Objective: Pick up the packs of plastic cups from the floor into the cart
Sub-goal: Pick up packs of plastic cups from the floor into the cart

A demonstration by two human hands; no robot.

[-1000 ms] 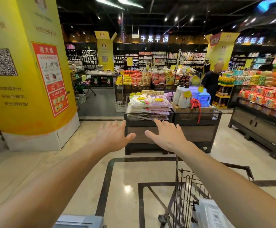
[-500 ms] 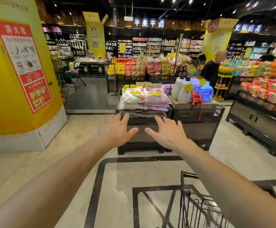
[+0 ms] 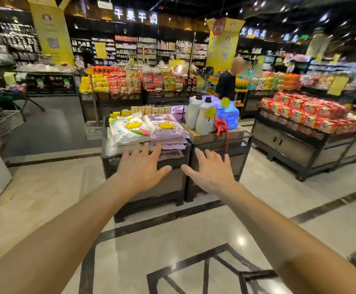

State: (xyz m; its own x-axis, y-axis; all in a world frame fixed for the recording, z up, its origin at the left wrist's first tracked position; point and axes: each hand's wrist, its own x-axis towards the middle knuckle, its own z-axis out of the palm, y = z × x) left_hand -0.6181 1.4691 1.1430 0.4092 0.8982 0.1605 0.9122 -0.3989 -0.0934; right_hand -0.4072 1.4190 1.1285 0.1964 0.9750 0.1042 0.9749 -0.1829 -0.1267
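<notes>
Supermarket shelves and bright snack displays fill the background as a person stretches both bare arms out over a glossy tiled floor [image 3: 130, 251] with dark inlaid lines. Left hand [image 3: 140, 166] and right hand [image 3: 212, 172] hang in the air side by side, palms down, fingers straight and spread, thumbs pointing toward each other with a small gap between them; neither hand holds or touches anything. Beyond the fingertips stands a low black display stand [image 3: 168, 183] stacked with white bags [image 3: 130, 128] and purple bags [image 3: 166, 126], beside two white bottles [image 3: 203, 117], a blue jug [image 3: 228, 115] and a red ribbon [image 3: 221, 126]. A person in a dark shirt [image 3: 226, 83] stands farther back among the displays, and red packets [image 3: 304, 113] cover a stand on the right. A yellow pillar [image 3: 50, 32] rises at the back left. Where the cup packs lie cannot be told from this view, and a dark bar [image 3: 257, 273] at the bottom edge may be the cart's rim or floor inlay; it is not clear which.
</notes>
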